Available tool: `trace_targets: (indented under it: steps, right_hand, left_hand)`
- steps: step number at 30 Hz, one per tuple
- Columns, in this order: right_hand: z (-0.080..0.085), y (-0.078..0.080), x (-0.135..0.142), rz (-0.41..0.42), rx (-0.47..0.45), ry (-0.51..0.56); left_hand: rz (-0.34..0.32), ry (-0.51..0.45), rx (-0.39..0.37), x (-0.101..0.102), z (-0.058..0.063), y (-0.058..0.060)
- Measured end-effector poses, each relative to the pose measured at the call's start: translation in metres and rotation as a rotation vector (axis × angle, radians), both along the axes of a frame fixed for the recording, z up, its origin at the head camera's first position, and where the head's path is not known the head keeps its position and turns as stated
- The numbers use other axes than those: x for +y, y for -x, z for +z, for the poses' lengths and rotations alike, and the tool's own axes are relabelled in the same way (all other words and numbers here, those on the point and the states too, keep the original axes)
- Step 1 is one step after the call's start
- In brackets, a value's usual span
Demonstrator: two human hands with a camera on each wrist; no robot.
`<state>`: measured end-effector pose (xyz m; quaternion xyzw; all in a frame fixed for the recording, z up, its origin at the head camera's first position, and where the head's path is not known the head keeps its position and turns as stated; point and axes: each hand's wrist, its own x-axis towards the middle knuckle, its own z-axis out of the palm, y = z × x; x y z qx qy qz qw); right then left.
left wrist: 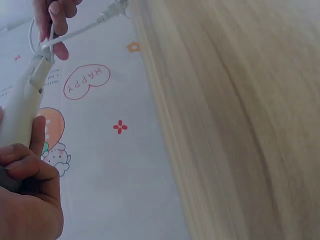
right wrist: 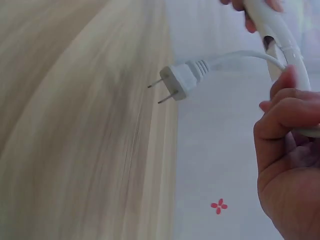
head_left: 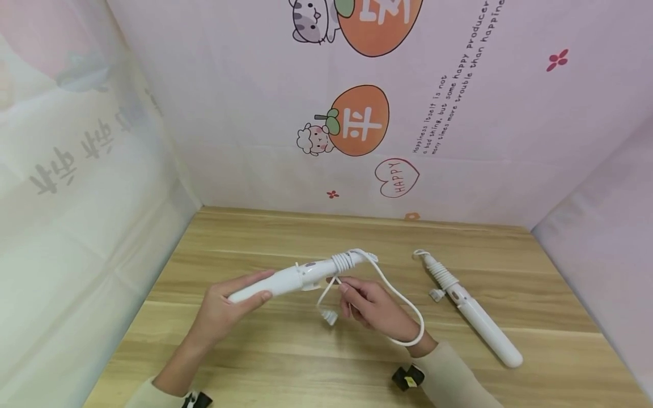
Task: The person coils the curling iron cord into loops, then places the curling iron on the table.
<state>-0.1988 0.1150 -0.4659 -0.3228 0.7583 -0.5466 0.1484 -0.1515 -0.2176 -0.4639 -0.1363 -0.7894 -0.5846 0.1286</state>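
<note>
My left hand (head_left: pixel 220 310) grips the wide end of a white hair straightener (head_left: pixel 283 281), held tilted above the table. Its white cord (head_left: pixel 414 306) is wound several times round the narrow end, and a loose loop hangs over my right wrist. Beneath that end, my right hand (head_left: pixel 374 307) pinches the cord with thumb and curled fingers. The two-pin plug (right wrist: pixel 181 81) dangles free beside the right fingers, its prongs bare in the right wrist view. In the left wrist view, the left fingers (left wrist: pixel 32 170) wrap the straightener's body.
A second white hair straightener (head_left: pixel 487 328), its cord wound round the handle, lies on the wooden table (head_left: pixel 285 362) to the right. Printed cloth walls (head_left: pixel 255 113) stand at the back and both sides. A black strap piece (head_left: pixel 408 378) sits at my right sleeve.
</note>
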Motion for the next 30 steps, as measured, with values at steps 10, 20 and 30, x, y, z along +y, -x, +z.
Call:
trace_targets:
  steps: [10,20,30]
  right_hand:
    - [-0.004,-0.003,-0.007,-0.226,0.124,-0.059]
    - [-0.010,-0.003,-0.010,-0.339,0.440,0.104]
    - [0.000,0.029,0.010,-0.423,0.843,0.157]
  left_hand:
    - [0.075,0.064,0.017,0.003,-0.003,-0.004]
    - [0.101,0.085,-0.052,0.001,-0.003,-0.006]
    - [0.031,0.127,-0.028,-0.008,-0.013,-0.011]
